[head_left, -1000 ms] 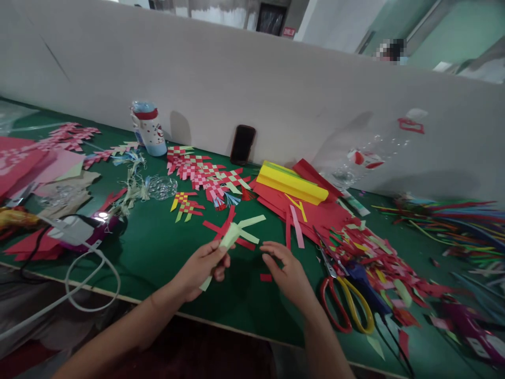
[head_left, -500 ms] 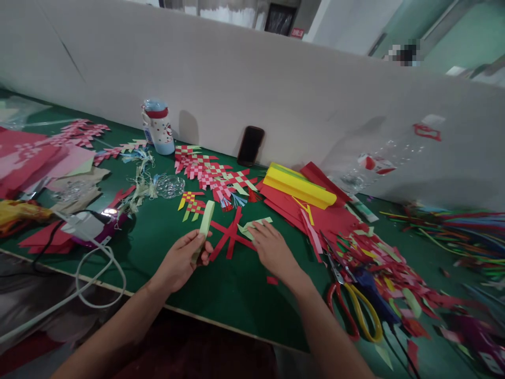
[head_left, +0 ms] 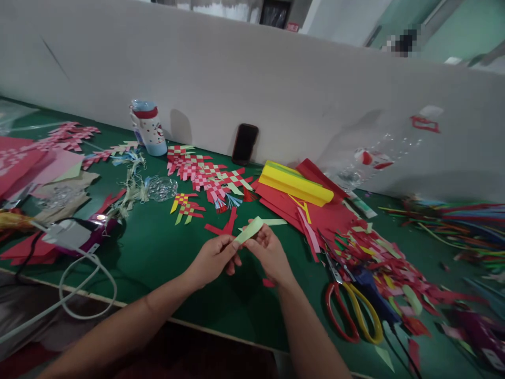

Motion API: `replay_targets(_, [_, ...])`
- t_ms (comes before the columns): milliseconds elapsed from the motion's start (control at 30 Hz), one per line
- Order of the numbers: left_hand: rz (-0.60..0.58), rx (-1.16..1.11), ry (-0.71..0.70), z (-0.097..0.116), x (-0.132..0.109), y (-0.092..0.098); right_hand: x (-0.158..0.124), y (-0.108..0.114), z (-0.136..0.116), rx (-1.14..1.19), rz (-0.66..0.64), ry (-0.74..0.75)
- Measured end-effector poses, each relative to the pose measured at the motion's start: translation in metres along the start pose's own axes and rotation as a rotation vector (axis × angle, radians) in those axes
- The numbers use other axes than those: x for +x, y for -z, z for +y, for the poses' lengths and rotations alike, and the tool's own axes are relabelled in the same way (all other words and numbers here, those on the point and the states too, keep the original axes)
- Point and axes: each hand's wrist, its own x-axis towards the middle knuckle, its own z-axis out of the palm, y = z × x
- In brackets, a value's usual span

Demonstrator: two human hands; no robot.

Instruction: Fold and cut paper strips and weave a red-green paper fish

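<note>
Between my two hands is a folded light green paper strip (head_left: pixel 250 230), raised a little over the green table. My left hand (head_left: pixel 218 256) pinches its near left end between thumb and fingers. At its right end, my right hand (head_left: pixel 269 251) closes on the strip with thumb and fingertips. Just beyond the hands lie crossed red paper strips (head_left: pixel 223 226), partly hidden by the fingers. Another pale green strip (head_left: pixel 276 222) lies flat behind my right hand. Two small woven paper fish (head_left: pixel 187 208) rest to the left of the red strips.
Scissors (head_left: pixel 347 302) with red and yellow handles lie to the right beside a heap of paper scraps (head_left: pixel 386 263). A yellow paper stack (head_left: pixel 295 184), a phone (head_left: pixel 245 143) and a bottle (head_left: pixel 150 129) stand or lie along the wall. A white cable (head_left: pixel 89 276) loops at left.
My left hand has moved right with the green strip. My right hand has left the flat strip on the table and come in to grip the held strip.
</note>
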Motion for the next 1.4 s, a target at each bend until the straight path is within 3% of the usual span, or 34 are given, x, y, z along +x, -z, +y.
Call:
replay_targets(100, [-0.041, -0.005, 0.016, -0.007, 0.005, -0.007, -0.001, -0.005, 0.006, 0.111, 0.132, -0.004])
replay_targets(233, [-0.197, -0.159, 0.119, -0.009, 0.004, -0.006, 0.001, 0.006, 0.01, 0.127, 0.26, 0.031])
replay_targets(433, [-0.321, -0.315, 0.208, -0.005, -0.003, -0.002, 0.001, 0.013, 0.008, 0.105, 0.333, 0.048])
replay_targets(667, [-0.247, -0.321, 0.251, -0.009, -0.002, -0.003, -0.001, 0.008, 0.005, 0.025, 0.339, 0.021])
replay_targets(1167, [-0.29, -0.346, 0.279, -0.01, -0.005, -0.001, 0.004, 0.014, 0.009, 0.063, 0.381, 0.044])
replay_targets(1400, [-0.289, -0.275, 0.238, -0.006, -0.004, -0.001, -0.005, -0.001, 0.002, -0.074, 0.328, 0.045])
